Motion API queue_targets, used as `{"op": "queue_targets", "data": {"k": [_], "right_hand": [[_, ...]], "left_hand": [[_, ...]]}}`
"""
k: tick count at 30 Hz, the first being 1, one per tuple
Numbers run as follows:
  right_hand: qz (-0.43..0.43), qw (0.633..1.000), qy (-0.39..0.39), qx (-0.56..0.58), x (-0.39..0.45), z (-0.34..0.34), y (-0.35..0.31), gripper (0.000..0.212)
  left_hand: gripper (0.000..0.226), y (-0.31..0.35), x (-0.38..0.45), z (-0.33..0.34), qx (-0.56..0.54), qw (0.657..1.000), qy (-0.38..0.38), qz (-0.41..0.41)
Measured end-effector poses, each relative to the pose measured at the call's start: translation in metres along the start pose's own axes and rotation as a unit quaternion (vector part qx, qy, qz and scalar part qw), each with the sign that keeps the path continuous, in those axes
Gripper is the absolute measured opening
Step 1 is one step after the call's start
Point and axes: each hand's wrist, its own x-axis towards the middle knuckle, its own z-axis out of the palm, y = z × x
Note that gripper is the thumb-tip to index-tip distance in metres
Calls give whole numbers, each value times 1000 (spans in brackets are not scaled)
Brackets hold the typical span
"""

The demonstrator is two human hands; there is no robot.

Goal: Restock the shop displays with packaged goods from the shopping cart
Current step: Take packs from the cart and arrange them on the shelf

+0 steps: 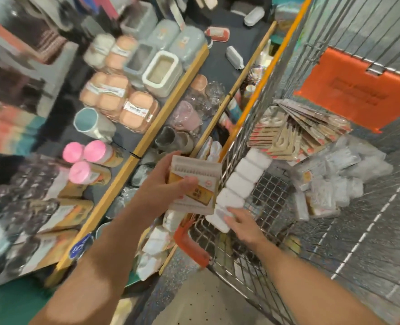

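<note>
Fingers [184,181] of your left hand [161,184] are clamped on a flat beige packet with an orange-yellow label [195,184], thumb across its front and the rest behind, holding it above the gap between the shelf edge and the cart's left side. Your left forearm reaches up from the lower left, wrist straight. Your right hand [243,225] lies palm down over the near left corner of the wire shopping cart [271,193], its fingers curled onto the lower end of a long white strip of sealed pouches [241,181]; how firmly they grip it you cannot tell through the blur. That strip leans along the cart's left wall and shows about five pouches. Deeper in the cart sits one fanned stack of brown card-backed packets [295,134], beside a heap of clear plastic-wrapped packs [330,179] too jumbled to count. An orange plastic flap [358,90] stands at the cart's far end. On the wood-edged shelf [133,158] to your left stand three pink-capped bottles [93,160] and several peach-coloured packs [121,99].
</note>
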Motion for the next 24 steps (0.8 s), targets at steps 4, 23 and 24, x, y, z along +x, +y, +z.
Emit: {"op": "queue_targets", "data": {"k": [4, 23, 24], "right_hand": [[-6, 998, 57, -37, 4, 13, 2, 71], [-39, 986, 143, 81, -20, -18, 7, 48], [-34, 979, 147, 134, -29, -32, 1, 38]], "left_hand": [[42, -4, -1, -1, -8, 1000, -11, 1], [68, -26, -4, 3, -23, 999, -44, 14], [64, -27, -3, 5, -32, 998, -43, 16]]}}
